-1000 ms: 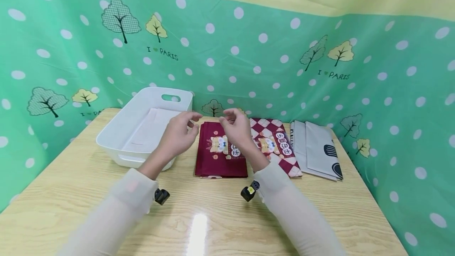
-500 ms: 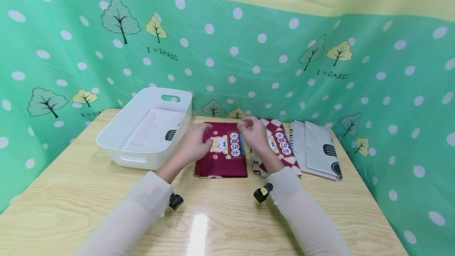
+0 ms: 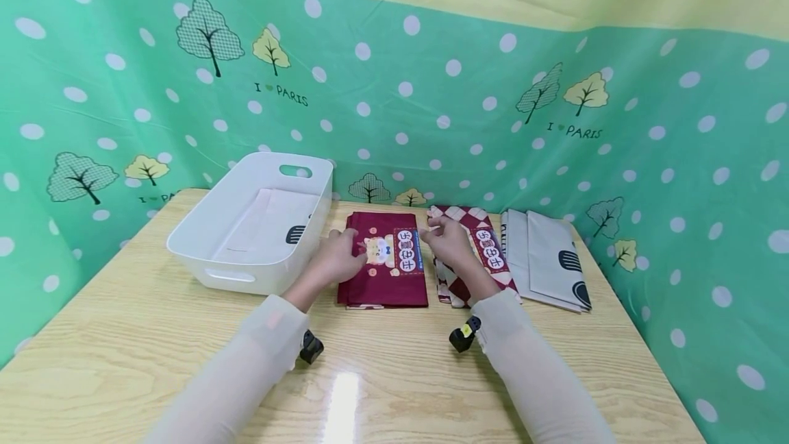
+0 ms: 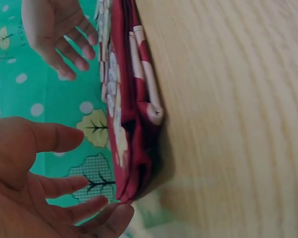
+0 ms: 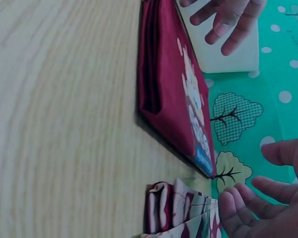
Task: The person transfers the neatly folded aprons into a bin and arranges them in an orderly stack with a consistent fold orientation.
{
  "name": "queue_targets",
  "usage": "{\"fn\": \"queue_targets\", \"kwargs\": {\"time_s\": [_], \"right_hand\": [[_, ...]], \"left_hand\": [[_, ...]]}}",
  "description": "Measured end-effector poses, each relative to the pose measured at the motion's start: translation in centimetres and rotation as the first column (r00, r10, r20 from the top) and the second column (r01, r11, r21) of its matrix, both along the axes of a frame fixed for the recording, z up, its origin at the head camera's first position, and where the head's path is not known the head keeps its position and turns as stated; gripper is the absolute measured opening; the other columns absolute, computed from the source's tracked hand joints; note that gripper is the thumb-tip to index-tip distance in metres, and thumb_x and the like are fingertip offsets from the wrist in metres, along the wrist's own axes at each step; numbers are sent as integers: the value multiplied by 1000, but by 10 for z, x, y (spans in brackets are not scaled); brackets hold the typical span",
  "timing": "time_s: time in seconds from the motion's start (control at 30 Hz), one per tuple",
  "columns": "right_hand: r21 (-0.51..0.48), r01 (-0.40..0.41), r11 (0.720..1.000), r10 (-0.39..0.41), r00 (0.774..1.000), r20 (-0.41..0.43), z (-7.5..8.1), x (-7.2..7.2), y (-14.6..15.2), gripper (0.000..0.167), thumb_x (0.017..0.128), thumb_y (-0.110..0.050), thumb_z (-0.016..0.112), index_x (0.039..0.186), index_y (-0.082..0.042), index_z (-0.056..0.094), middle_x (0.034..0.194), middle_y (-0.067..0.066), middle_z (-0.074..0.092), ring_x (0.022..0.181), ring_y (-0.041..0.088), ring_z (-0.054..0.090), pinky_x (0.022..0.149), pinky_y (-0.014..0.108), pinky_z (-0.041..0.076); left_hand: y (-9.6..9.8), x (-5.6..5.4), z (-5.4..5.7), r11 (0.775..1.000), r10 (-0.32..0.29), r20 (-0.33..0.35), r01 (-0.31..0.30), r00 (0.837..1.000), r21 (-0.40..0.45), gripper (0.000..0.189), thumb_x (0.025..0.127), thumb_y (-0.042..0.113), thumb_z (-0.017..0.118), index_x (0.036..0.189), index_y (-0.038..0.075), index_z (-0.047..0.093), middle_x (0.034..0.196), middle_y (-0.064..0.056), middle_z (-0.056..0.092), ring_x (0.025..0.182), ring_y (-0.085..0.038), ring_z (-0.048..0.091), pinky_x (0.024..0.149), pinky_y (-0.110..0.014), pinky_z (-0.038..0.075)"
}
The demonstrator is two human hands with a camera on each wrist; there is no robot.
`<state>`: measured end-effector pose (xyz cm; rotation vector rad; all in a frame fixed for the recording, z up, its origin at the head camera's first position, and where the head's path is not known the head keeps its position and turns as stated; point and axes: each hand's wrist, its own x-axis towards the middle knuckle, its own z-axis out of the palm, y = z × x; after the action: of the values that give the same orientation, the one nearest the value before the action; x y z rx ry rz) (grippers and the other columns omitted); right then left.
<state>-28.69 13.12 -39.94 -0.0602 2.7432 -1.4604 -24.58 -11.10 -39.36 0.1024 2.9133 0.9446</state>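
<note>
A folded dark red cloth (image 3: 385, 286) with a cartoon animal print and a lettered panel lies flat on the table. My left hand (image 3: 335, 259) is at its left edge, thumb and fingers spread; in the left wrist view the fingertips (image 4: 120, 218) come right to the cloth's corner. On the other side my right hand (image 3: 448, 245) hovers by its right edge, fingers apart and holding nothing. Below the right hand, a folded red-and-white checked cloth (image 3: 493, 260) lies beside the red one. In the right wrist view the fingertips (image 5: 227, 201) overlap the checked cloth's edge.
At the left stands a white plastic basket (image 3: 231, 274) with handle holes, and a folded pale cloth (image 3: 265, 218) lies inside. Folded light grey cloth (image 3: 548, 262) with black prints is at the right. A green dotted curtain (image 3: 394, 115) hangs behind the wooden table (image 3: 394, 375).
Both hands have come down from above the red cloth and moved apart to its two sides. The cloths and the basket stay where they were.
</note>
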Motion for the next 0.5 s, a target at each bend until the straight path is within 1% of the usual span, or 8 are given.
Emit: {"fn": "queue_targets", "kwargs": {"time_s": [0.1,0.17,0.33,0.4,0.43,0.5], "right_hand": [[19,-42,999,41,999,23,-3,0,0,49,101,-25,64,143,-2,54,122,19,62,96,30,65,74,37,56],[42,-76,996,75,997,35,-4,1,-1,51,101,-24,65,145,-2,52,125,20,61,99,32,65,77,40,57],[158,-158,975,153,987,45,-7,1,-4,58,99,-22,68,149,-2,48,135,24,58,114,36,62,90,48,56],[208,-179,962,174,984,42,-8,2,-6,61,98,-22,69,150,-2,46,136,26,58,114,35,63,94,49,55],[225,-185,957,181,983,40,-9,2,-7,62,97,-21,70,151,-2,45,135,26,59,111,34,64,93,48,55],[255,-203,945,200,979,39,-12,1,-8,64,96,-18,71,151,-1,44,123,26,63,98,33,66,85,46,57]], "left_hand": [[-1,-1,-5,1000,11,20,-11,1000,-9,68,96,27,66,154,0,40,138,-29,47,116,-41,54,98,-56,51],[-1,-2,-7,1000,13,27,-12,1000,-17,69,96,28,66,154,0,40,138,-29,47,117,-42,53,97,-56,51],[-1,-3,-10,999,14,42,-13,999,-30,71,95,29,67,154,1,40,139,-29,46,119,-42,52,99,-55,50],[0,-4,-11,999,18,46,-17,999,-32,72,95,29,68,154,2,39,140,-29,45,121,-43,51,100,-56,48],[0,-4,-12,999,20,48,-19,999,-31,72,94,28,69,154,2,39,141,-30,45,121,-43,51,101,-56,48],[0,-5,-13,999,27,49,-26,998,-30,72,94,27,70,154,2,40,141,-31,44,120,-44,52,101,-56,48]]}}
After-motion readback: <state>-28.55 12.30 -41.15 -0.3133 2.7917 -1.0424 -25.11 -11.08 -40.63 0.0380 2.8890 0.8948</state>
